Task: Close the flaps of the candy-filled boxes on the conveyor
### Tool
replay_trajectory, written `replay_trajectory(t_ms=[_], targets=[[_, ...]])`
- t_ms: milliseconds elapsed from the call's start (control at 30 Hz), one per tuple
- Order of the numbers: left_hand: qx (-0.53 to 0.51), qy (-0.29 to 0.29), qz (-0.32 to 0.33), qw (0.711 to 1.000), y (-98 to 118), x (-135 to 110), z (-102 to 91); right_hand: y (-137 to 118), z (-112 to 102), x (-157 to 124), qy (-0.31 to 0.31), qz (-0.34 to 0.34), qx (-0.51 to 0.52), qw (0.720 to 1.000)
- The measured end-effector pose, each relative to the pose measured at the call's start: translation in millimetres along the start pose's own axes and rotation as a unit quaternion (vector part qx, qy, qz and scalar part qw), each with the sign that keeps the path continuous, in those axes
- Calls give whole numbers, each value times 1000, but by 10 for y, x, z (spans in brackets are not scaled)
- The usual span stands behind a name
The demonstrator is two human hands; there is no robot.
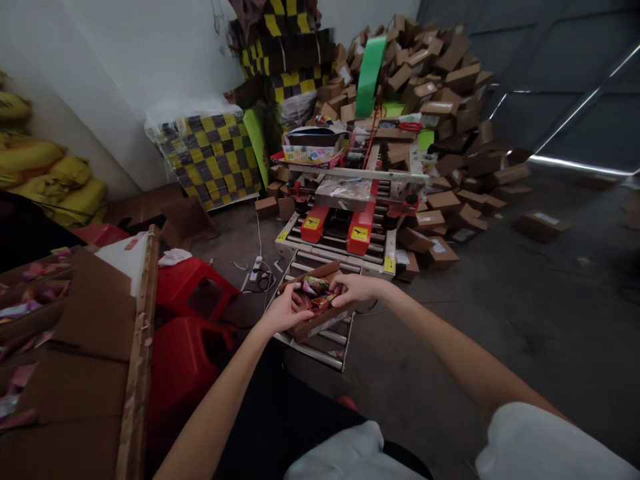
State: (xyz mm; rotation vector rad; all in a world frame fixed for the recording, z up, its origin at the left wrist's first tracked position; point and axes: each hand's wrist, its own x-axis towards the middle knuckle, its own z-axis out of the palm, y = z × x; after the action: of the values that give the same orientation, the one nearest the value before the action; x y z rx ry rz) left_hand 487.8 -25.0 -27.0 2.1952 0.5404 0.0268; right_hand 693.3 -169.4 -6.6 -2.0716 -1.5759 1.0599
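An open brown cardboard box [317, 324] rests on the roller conveyor [327, 350] in front of me, filled with colourful packets [316, 288]. My left hand [283, 309] grips the box's left side, fingers curled over the rim into the packets. My right hand [356, 289] lies on the right side, fingers bent down onto the packets. Past the box stands a carton sealing machine [350, 213] with red guards and yellow labels.
A large heap of sealed cardboard boxes [450, 113] fills the back. Red plastic stools [193, 293] stand at my left, beside cardboard trays [75, 333] of packets. Yellow-black checkered stacks [213, 157] line the wall. Cables and a power strip [256, 268] lie on the floor.
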Motion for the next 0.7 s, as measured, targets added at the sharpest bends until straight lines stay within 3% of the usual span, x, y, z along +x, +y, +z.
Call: replay_trajectory(t_ms=[133, 367, 467, 500, 567, 633, 700], targets=[[73, 55, 27, 995, 35, 69, 76, 28, 38, 103, 41, 9, -14, 999], [98, -40, 101, 989, -50, 290, -15, -120, 283, 166, 226, 29, -133, 965], [65, -33, 96, 993, -89, 161, -19, -168, 445, 126, 218, -28, -172, 960], [63, -8, 100, 993, -89, 84, -5, -170, 486, 122, 201, -47, -183, 961], [98, 98, 123, 983, -66, -74, 32, -153, 529, 144, 170, -72, -201, 962], [168, 230, 140, 948, -17, -166, 60, -121, 520, 206, 156, -80, -209, 962], [227, 295, 121, 920, 41, -143, 73, -90, 486, 282, 151, -83, -213, 962]])
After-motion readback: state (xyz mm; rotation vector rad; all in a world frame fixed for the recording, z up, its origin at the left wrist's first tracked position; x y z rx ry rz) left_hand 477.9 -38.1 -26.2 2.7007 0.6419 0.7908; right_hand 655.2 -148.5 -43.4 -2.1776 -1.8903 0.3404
